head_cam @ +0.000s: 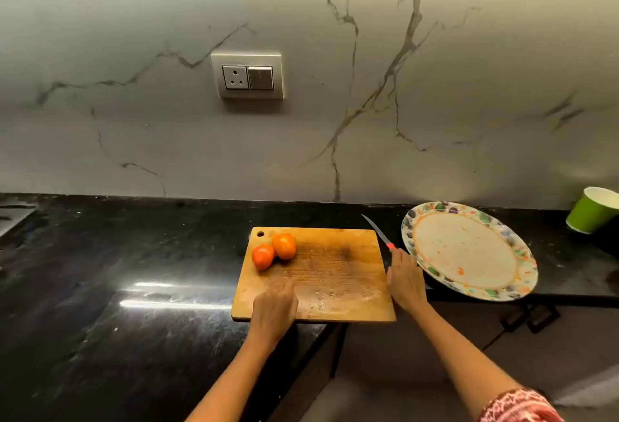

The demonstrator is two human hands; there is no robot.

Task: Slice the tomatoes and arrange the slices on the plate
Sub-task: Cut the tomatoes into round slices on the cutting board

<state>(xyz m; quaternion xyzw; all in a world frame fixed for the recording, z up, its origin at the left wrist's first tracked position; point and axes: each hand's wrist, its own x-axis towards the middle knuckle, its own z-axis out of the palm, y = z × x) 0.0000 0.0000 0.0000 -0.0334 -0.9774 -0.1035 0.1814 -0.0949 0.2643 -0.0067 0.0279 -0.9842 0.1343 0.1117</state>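
Tomatoes (274, 251) whole on board (335, 274) — right hand (406, 279) grips knife (380, 234).

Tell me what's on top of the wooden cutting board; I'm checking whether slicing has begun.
Two whole orange-red tomatoes sit touching at the far left of the wooden cutting board, uncut. The left hand rests on its near part, hiding the wood beneath.

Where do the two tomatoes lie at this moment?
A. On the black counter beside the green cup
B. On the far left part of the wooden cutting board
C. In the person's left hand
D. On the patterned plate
B: both whole tomatoes sit side by side on the cutting board near its hanging hole, while the plate holds no slices.
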